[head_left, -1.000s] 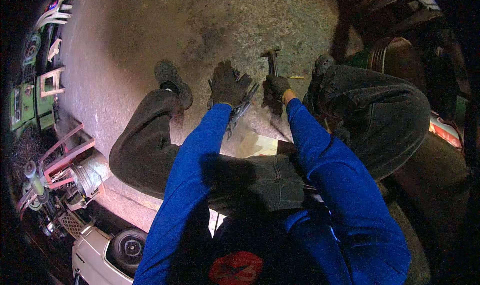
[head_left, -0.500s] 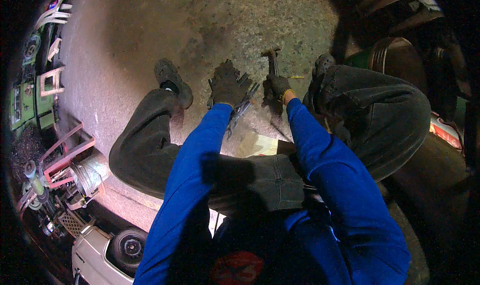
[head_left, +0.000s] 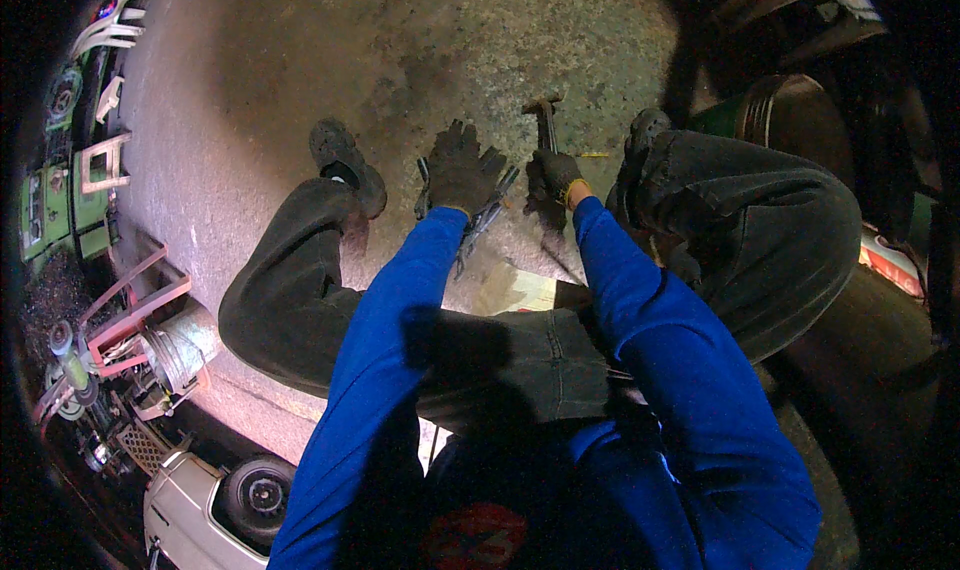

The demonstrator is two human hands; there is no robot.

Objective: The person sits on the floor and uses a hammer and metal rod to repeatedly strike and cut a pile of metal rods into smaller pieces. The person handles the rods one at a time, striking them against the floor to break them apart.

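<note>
My left hand, in a dark work glove, lies flat with its fingers spread over several thin metal pieces. Their ends stick out on both sides of the palm and below the wrist; the glove hides the rest. To its right, my right hand, gloved as well, is closed around the handle of a hammer. The hammer's head points away from me, just above the concrete floor or on it; I cannot tell which. Between my legs, near the hands, lies a pale flat sheet.
My shoes stand either side of the hands. A large drum is at the right. Along the left are green machinery, a white chair, a red metal frame, a metal bucket and a pale body with a wheel.
My left hand's fingers have straightened and spread, and metal ends that showed between them are now covered or moved. The right hand and hammer have hardly moved.
</note>
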